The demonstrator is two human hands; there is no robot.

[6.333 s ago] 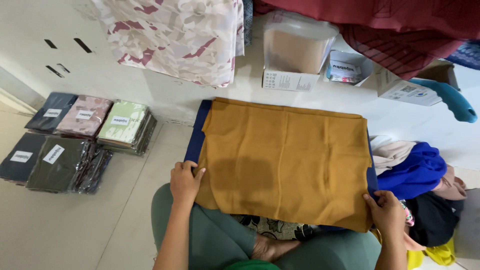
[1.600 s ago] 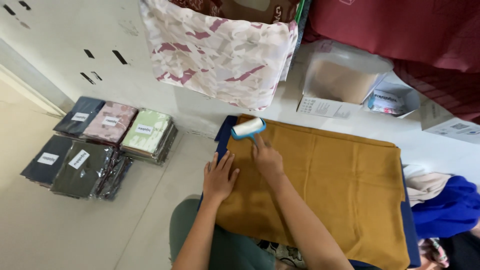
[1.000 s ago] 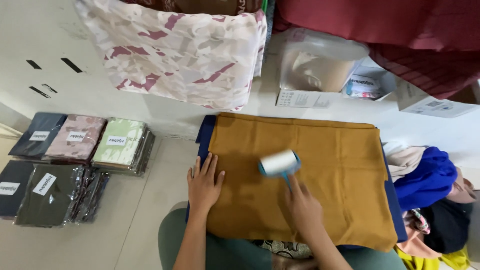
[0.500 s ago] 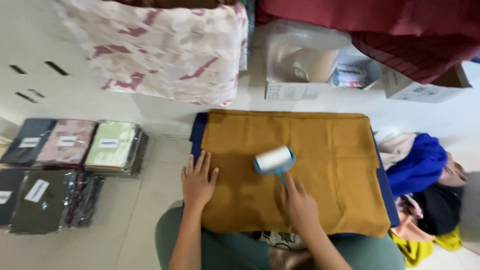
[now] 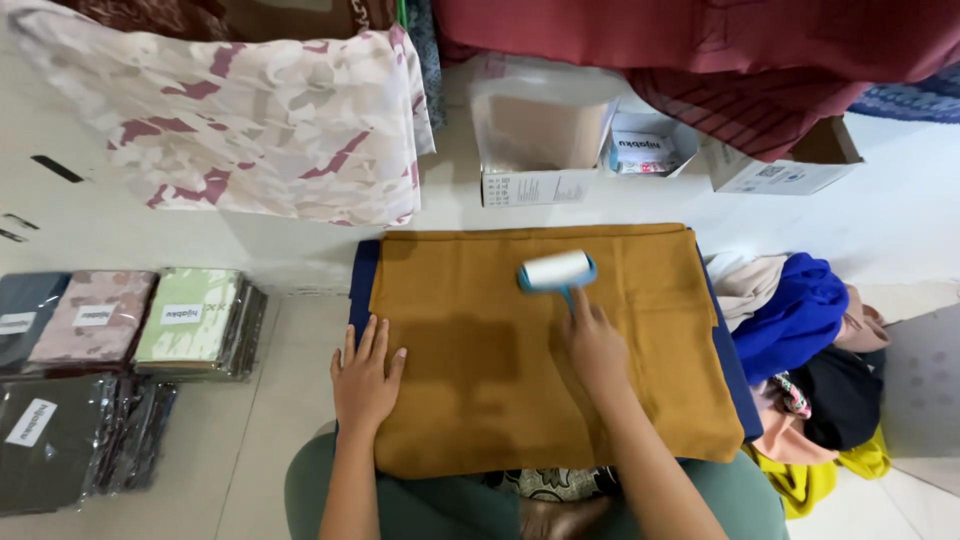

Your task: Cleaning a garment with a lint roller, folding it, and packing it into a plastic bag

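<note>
A folded mustard-brown cloth [image 5: 540, 345] lies flat on the floor just in front of the person's knees, on top of a dark blue cloth [image 5: 361, 280] whose edges peek out along its left and right sides. The brown cloth is a plain, even colour with no pattern. It forms a wide rectangle with a neat straight fold along the far edge, and its surface looks smooth, with only faint creases near the right edge.

The right hand [image 5: 594, 343] grasps the handle of a lint roller [image 5: 557, 271], fingers wrapped round it and the forefinger stretched along the stem. The roller has a white drum with blue ends, and it rests on the upper middle of the brown cloth. The left hand [image 5: 366, 378] holds nothing; it lies open, palm down and fingers spread, pressing on the near left part of the cloth.

To the left, stacks of packed cloths [image 5: 120, 330] in clear wrappers sit on the floor. To the right lies a heap of loose clothes [image 5: 800, 330] in blue, beige, black and yellow. Beyond the brown cloth stand a few cardboard boxes [image 5: 540, 140], and a pink-patterned fabric [image 5: 240, 110] hangs at the upper left
</note>
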